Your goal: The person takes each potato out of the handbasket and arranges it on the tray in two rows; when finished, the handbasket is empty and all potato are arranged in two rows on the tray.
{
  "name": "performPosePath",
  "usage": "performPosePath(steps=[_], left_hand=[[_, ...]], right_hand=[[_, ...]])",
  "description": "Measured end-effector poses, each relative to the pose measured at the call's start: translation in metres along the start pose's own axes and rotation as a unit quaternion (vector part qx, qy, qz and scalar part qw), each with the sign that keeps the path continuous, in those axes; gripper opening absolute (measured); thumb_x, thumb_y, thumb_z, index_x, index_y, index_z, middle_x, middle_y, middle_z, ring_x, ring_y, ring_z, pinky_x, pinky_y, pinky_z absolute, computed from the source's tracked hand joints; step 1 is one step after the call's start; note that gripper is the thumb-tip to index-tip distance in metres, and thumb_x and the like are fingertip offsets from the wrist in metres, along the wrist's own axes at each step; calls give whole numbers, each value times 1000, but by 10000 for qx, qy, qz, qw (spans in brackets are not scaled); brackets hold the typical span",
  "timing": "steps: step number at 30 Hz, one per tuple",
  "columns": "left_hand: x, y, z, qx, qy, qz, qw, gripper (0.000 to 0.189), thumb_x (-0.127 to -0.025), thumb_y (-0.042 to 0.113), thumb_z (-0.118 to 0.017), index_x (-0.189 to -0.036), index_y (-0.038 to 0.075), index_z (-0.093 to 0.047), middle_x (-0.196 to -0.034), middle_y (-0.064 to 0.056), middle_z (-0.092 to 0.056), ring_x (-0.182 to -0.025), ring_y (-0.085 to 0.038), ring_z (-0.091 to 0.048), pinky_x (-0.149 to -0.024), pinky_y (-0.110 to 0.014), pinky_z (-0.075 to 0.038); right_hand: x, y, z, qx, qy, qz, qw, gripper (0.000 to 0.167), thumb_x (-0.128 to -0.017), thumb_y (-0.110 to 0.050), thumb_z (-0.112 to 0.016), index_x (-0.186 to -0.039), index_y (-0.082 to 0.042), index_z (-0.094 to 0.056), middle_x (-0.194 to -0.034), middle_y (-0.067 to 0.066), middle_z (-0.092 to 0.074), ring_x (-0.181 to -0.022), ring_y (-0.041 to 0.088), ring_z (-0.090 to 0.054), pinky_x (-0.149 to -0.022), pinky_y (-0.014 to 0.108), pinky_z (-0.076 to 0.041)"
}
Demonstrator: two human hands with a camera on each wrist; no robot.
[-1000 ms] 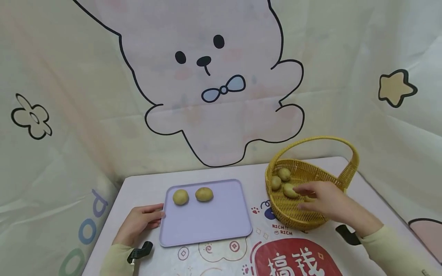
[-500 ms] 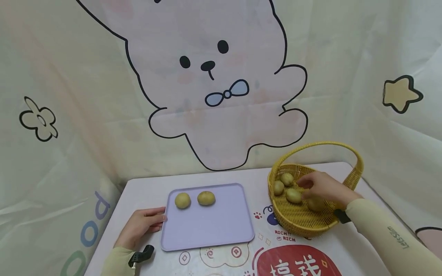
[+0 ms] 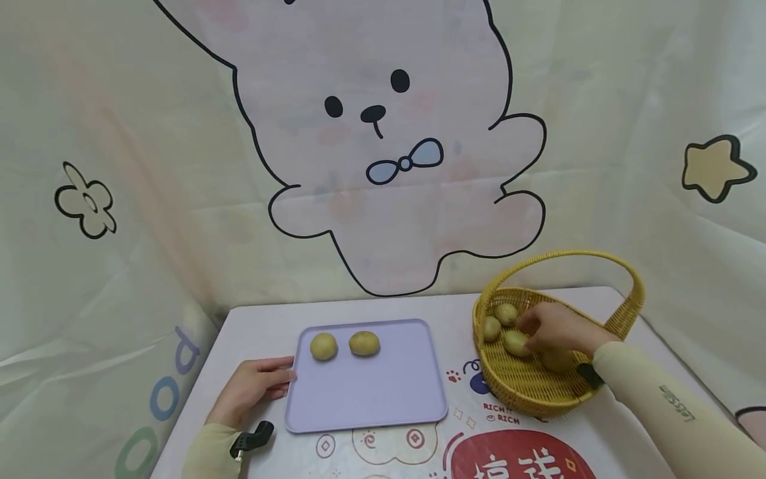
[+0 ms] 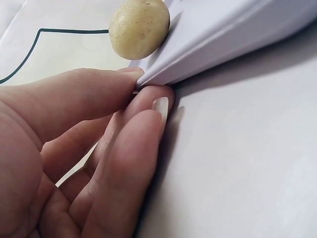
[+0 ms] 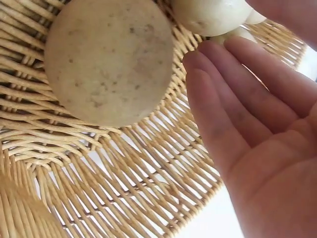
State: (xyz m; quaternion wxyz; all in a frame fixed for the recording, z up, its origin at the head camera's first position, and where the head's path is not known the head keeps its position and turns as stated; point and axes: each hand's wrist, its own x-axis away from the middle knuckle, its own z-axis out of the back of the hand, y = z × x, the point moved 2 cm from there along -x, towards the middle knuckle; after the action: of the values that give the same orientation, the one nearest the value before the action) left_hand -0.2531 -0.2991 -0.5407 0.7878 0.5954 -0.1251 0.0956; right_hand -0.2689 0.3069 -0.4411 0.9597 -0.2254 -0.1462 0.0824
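My left hand [image 3: 251,389] pinches the left rim of a pale lilac tray [image 3: 371,396] between thumb and fingers, as the left wrist view shows up close. Two potatoes lie near the tray's back edge, a rounder potato [image 3: 324,346] and an oval potato [image 3: 364,343]. On the right, my right hand [image 3: 559,327] is inside a yellow wicker basket [image 3: 520,392] that holds several potatoes. Its fingers are nearly straight in the right wrist view, with the tips right beside a potato [image 5: 210,12]. A larger speckled potato [image 5: 109,64] lies under the wrist.
The basket's tall arched handle [image 3: 574,255] rises beyond the right hand. Both tray and basket stand on a white table covering [image 3: 263,329] with printed drawings and a red patch [image 3: 514,456]. A fabric backdrop [image 3: 203,266] with a cartoon bear closes off the back and sides.
My right hand has come down from over the basket into it, its fingers now beside a potato. The left hand keeps hold of the tray rim. The head view has shifted slightly.
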Motion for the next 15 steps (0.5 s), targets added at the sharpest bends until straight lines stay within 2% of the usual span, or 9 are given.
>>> performPosePath(steps=[7, 15], left_hand=[[3, 3, 0, 58, 11, 50, 10000, 53, -90, 14, -88, -139, 1, -71, -102, -5, -80, -76, -9, -71, -69, -22, -64], [1, 4, 0, 113, -43, -4, 9999, 53, -90, 13, -87, -139, 0, -71, -96, -4, -80, -74, -10, -71, -68, -22, -64]], right_hand=[[-3, 2, -5, 0, -114, 114, 9999, 40, -84, -18, -91, -119, -4, -79, -109, 6, -79, -105, 27, -71, -97, 58, -59], [-6, -3, -6, 134, -42, 207, 9997, 36, -84, -18, -92, -115, -4, -81, -106, 5, -79, -102, 25, -70, -94, 54, -60]])
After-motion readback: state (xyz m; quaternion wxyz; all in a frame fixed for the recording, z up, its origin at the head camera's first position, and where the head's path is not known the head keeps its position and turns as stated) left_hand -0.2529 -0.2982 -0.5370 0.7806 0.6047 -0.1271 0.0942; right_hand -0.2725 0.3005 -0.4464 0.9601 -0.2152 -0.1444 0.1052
